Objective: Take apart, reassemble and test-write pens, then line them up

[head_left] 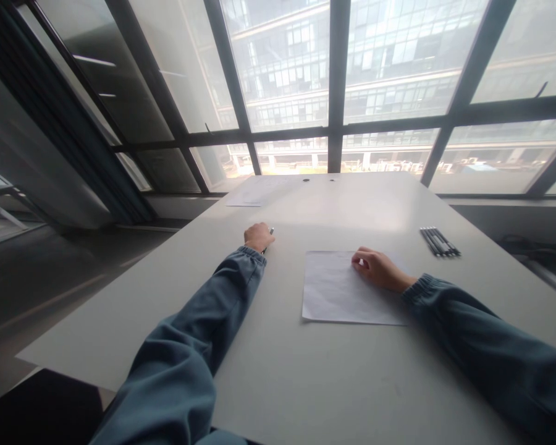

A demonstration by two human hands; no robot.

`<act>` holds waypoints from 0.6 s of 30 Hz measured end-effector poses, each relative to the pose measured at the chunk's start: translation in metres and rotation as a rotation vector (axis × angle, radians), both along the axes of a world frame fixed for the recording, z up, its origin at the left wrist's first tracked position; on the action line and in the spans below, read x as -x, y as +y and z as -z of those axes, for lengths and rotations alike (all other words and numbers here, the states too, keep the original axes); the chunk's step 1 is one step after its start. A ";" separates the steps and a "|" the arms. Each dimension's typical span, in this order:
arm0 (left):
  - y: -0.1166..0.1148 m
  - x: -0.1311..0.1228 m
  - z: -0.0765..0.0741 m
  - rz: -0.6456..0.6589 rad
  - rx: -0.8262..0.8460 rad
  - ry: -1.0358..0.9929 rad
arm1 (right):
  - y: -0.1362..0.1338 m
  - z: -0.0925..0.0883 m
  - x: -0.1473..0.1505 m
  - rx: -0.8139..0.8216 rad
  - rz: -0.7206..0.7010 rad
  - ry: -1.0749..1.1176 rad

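Observation:
On the left side of the white table, my left hand (258,236) is closed around a dark pen (271,231). The pen's tip end and a short length near the wrist show; the rest is hidden under the fingers. A white sheet of paper (328,287) lies flat in front of me, to the right of that hand. Resting on its upper right part is my right hand (377,269), thumb and forefinger curled together in a small ring with nothing visible between them. The forearm and wrist cover the paper's right edge.
Several dark pens (439,241) lie side by side on the table (269,358), right of the paper. Another sheet (245,198) lies near the far left edge. Two small dark round spots are at the far end. Large windows (287,74) stand beyond the table.

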State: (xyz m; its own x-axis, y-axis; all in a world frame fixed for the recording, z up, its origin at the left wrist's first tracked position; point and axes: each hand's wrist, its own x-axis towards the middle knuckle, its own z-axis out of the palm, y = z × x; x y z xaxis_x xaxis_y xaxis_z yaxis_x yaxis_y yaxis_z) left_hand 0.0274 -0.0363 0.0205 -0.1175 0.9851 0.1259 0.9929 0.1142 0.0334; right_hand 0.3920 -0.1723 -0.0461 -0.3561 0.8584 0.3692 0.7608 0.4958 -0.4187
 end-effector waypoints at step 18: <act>-0.061 -0.082 -0.007 0.763 0.479 -1.365 | -0.001 -0.003 -0.004 -0.041 -0.038 0.000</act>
